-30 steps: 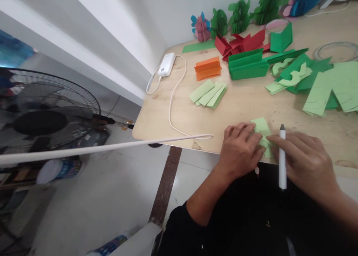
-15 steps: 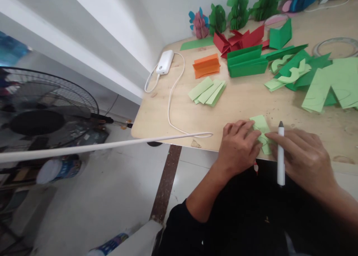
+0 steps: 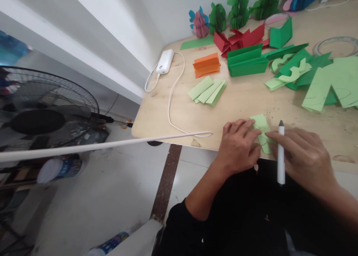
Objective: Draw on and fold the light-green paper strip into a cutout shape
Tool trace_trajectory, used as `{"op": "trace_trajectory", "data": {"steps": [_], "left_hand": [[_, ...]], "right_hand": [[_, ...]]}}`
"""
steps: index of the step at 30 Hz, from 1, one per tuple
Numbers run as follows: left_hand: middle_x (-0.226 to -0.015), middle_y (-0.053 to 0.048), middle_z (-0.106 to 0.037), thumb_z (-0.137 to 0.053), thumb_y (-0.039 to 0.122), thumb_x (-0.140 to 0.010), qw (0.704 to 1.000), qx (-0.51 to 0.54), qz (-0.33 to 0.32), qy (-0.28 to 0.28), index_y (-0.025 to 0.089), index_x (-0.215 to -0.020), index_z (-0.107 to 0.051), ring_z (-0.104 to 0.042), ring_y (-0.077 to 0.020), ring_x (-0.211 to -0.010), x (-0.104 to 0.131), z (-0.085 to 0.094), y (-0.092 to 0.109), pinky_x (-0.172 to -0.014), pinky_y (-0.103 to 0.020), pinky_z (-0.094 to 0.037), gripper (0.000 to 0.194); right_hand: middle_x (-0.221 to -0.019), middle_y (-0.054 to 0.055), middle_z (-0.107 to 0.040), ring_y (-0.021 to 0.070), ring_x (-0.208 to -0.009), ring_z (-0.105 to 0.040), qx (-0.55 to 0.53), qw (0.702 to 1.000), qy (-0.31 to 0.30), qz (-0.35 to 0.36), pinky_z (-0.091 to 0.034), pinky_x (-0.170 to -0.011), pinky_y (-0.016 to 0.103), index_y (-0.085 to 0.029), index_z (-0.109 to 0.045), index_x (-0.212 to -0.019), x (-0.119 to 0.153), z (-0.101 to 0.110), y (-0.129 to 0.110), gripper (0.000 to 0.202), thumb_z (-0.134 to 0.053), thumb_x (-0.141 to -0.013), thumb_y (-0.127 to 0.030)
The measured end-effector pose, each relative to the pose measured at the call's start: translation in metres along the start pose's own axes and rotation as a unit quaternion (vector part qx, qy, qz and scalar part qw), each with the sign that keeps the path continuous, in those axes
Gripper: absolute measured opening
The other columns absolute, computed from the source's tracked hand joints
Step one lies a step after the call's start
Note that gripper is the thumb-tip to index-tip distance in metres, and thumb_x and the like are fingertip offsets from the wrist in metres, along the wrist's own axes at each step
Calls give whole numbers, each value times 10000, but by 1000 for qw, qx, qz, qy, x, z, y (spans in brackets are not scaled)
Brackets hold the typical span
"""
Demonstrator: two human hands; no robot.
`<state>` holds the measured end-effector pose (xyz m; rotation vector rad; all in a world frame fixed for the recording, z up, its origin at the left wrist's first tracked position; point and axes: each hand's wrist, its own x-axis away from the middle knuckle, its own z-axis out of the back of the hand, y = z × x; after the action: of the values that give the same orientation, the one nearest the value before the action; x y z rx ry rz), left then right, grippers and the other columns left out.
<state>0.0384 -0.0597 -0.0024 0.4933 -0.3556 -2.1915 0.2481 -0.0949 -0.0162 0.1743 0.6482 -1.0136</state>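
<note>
A small light green paper strip (image 3: 261, 122) with curved pencil-like lines lies at the table's front edge between my hands. My left hand (image 3: 237, 146) is bent over its left side, fingertips pressing it against the table and the thumb lower down. On the other side, my right hand (image 3: 304, 155) is closed around a white pen (image 3: 281, 155) whose grey tip points away from me. The right index fingertip touches the strip's right edge. That hand's lower fingers are partly hidden.
Folded light green strips (image 3: 208, 91), an orange folded paper (image 3: 207, 65), green folded paper (image 3: 247, 62) and red paper (image 3: 240, 39) lie farther back. A white cable (image 3: 170, 99) crosses the left side from a white power bank (image 3: 165, 61). A fan (image 3: 41, 103) stands left.
My left thumb has drawn back from the strip toward me, uncovering more of its lower part. My right hand and the pen have stayed nearly still.
</note>
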Motion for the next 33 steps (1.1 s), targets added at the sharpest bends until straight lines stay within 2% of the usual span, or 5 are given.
{"op": "trace_trajectory", "data": {"steps": [11, 16, 22, 26, 33], "left_hand": [[-1479, -113, -636, -603, 306, -930, 1000, 2, -3, 12, 194, -1254, -692, -532, -304, -1368, 1, -1, -1, -1144, -506, -421, 355], [-1365, -106, -711, -582, 300, -958, 998, 11, 13, 61, 204, -1134, -731, -589, -282, -1303, 7, -5, -4, -1092, -476, -460, 250], [-1220, -65, -785, -530, 256, -993, 991, 21, -60, 115, 183, -1024, -752, -648, -228, -1199, 18, -7, -2, -1057, -389, -478, 235], [-1245, -60, -784, -530, 248, -1007, 990, -6, -92, 103, 172, -1041, -752, -655, -217, -1185, 20, -7, -2, -1040, -374, -475, 238], [-1307, -82, -755, -518, 254, -1019, 991, -57, -108, 60, 189, -1070, -752, -643, -234, -1234, 20, -10, -4, -1059, -400, -447, 248]], "right_hand": [[-985, 81, -773, 237, -923, -691, 21, 1000, 4, 13, -444, -794, 357, -226, -660, -1216, 0, -1, 0, 320, -644, -897, -203], [-996, 101, -771, 264, -926, -691, 23, 999, 7, 23, -463, -785, 386, -204, -661, -1229, 1, -1, 0, 330, -644, -901, -233], [-1018, 93, -763, 284, -945, -692, 15, 1000, -2, 10, -478, -766, 412, -236, -634, -1289, 0, 1, -3, 372, -616, -918, -212], [-1013, 91, -771, 303, -953, -706, 10, 1000, -5, 12, -486, -755, 427, -248, -628, -1316, -1, 1, -3, 417, -633, -905, -183], [-1002, 100, -763, 307, -940, -699, 4, 1000, 1, 18, -485, -745, 428, -224, -634, -1299, -1, 1, -2, 406, -642, -895, -182]]}}
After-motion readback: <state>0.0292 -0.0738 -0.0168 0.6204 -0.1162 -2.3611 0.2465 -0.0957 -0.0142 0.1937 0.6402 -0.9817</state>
